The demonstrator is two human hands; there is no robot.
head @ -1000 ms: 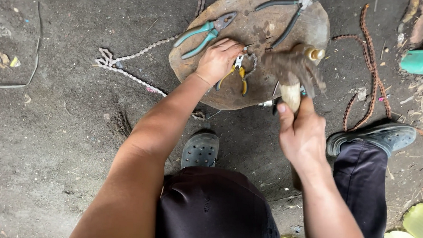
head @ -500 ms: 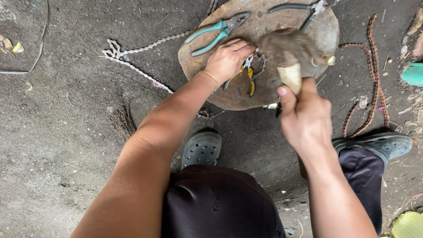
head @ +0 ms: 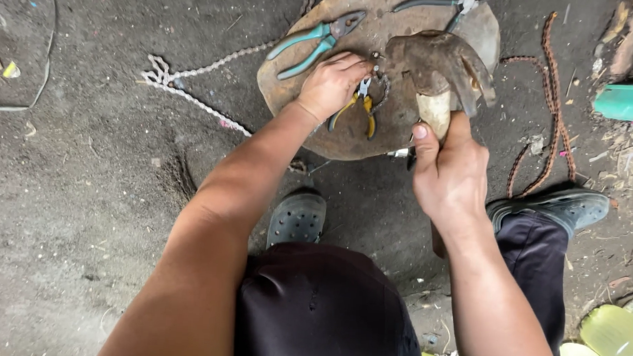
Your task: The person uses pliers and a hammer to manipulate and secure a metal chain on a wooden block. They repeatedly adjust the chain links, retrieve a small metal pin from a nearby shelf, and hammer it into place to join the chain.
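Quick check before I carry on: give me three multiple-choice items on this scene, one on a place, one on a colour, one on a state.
1. Where do the teal-handled pliers lie?
A. on the round wooden block
B. on the ground by the shoe
C. in the right hand

2. What colour are the handles of the small pliers under the left hand?
A. red
B. yellow
C. white

3. What is the state of the hammer?
A. lying flat on the ground
B. held in the right hand, head above the block
C. hanging on a wall

Answers: 1 A, they rest on the block's top; 2 B, yellow grips show beside the fingers; 3 B, the fist wraps the pale handle.
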